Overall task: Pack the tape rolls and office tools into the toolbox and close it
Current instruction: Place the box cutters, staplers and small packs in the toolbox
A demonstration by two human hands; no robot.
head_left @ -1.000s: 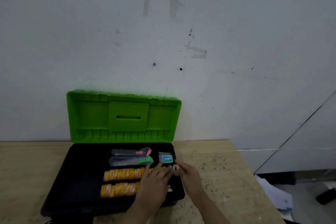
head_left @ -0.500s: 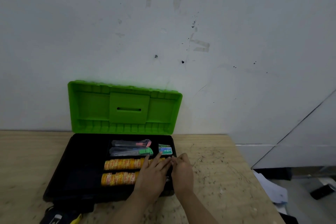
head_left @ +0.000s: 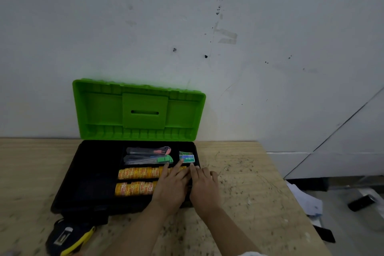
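The black toolbox (head_left: 68, 181) stands open on the wooden table, its green lid (head_left: 104, 110) upright against the wall. Inside lie two rows of yellow-orange tape rolls (head_left: 137, 173), a red-tipped cutter (head_left: 149, 150), a green-tipped cutter (head_left: 148, 159) and a small green staple box (head_left: 186, 158). My left hand (head_left: 171, 189) lies flat over the right ends of the tape rows, fingers straight and reaching toward the staple box. My right hand (head_left: 204, 188) rests flat on the toolbox's right rim, beside the left hand.
A dark blue and yellow object (head_left: 68, 239) lies on the table (head_left: 249, 193) in front of the toolbox's left corner. The table's right edge drops to a floor with papers (head_left: 303, 199) and dark items (head_left: 362, 202). A white wall rises behind.
Both hands have settled flat at the toolbox's right end, side by side. The camera has tilted up a little, so the blue and yellow object came into view.
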